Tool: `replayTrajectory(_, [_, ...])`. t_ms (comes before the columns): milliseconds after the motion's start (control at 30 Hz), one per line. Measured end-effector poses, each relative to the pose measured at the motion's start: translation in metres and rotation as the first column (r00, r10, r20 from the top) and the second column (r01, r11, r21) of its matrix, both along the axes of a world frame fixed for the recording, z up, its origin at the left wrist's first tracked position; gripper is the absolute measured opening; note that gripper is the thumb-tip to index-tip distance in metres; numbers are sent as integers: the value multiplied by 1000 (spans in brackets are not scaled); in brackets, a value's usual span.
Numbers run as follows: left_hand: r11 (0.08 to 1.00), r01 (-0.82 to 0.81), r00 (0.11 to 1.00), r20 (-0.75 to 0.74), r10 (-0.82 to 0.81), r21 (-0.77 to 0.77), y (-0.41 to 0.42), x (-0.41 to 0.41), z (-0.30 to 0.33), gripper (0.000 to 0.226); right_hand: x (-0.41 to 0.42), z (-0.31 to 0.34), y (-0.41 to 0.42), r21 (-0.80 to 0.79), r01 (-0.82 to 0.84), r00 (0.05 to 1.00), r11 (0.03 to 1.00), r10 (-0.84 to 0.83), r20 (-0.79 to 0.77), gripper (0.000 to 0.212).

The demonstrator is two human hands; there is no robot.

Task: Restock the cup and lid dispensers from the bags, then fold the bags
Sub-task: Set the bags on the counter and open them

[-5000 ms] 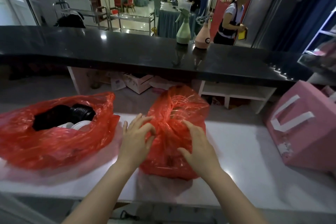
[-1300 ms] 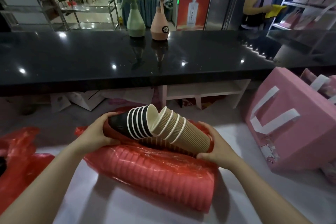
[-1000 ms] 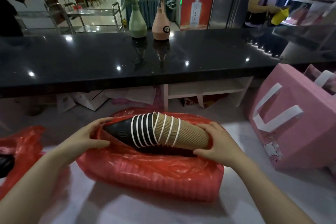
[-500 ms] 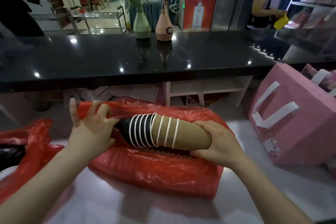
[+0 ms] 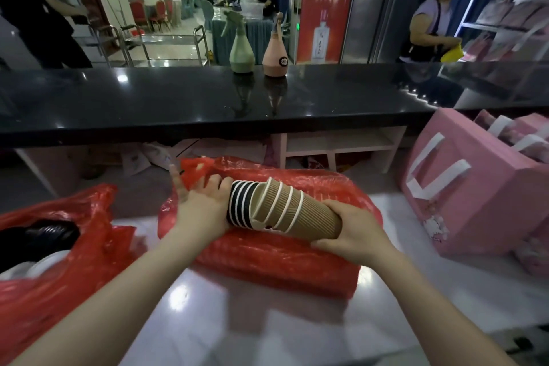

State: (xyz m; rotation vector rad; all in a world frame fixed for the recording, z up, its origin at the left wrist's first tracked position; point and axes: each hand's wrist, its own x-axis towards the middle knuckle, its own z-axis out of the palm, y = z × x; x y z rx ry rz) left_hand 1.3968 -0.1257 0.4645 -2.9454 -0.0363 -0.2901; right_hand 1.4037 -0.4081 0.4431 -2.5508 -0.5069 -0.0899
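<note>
White worktop [image 5: 267, 321] nearest, both forearms reaching over it. Right hand [image 5: 353, 235] curled round the tan base end of a nested cup stack [image 5: 282, 211], thumb under, fingers wrapped on the ribbed wall. Left hand [image 5: 202, 205] at the black end of the stack, palm against it; fingers mostly straight, a flap of red plastic caught between them near the bag mouth, can't tell if pinched. Stack lies sideways on top of the red cup bag [image 5: 267, 249], centre of the worktop, more ribbed cups visible through the plastic. Second red bag [image 5: 53, 261] at left, dark lids showing inside. Pink gift bag [image 5: 463, 202] far right. Black counter [image 5: 208, 98] beyond, two spray bottles [image 5: 258, 47] on it. Step, judged: unloading cups from the bag. Next: lift the stack clear of the plastic, carry it to a dispenser; none in view.
</note>
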Motion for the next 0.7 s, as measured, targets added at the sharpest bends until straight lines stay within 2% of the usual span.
replayTrajectory(100, [998, 15, 1000, 15, -14, -61, -3, -6, -2, 53, -15, 1, 4, 7, 22, 999, 1000, -23, 23, 73])
replayTrajectory(167, [991, 48, 998, 50, -42, -124, 2, -15, -2, 64, -29, 4, 7, 27, 33, 998, 999, -34, 51, 73])
replayTrajectory(267, [962, 143, 979, 179, -102, -233, 4, -35, 0, 97, -52, 11, 9, 129, 50, 994, 990, -62, 95, 66])
replayTrajectory(367, [894, 247, 931, 347, -111, -375, 0, -57, 7, 99, -72, 24, 11, 245, 72, 992, 967, -95, 84, 65])
replayTrajectory(467, [821, 238, 931, 364, -39, -519, 0, -78, 17, 97, -86, 37, 14, 330, 76, 992, 941, -105, 72, 65])
replayTrajectory(567, [652, 176, 961, 271, 47, -737, 2, -96, 28, 94, -99, 52, 23, 458, 59, 997, 887, -76, 17, 65])
replayTrajectory(700, [271, 195, 969, 227, 93, -943, 10, -116, 39, 90, -109, 67, 41, 592, 27, 999, 806, 0, -47, 62])
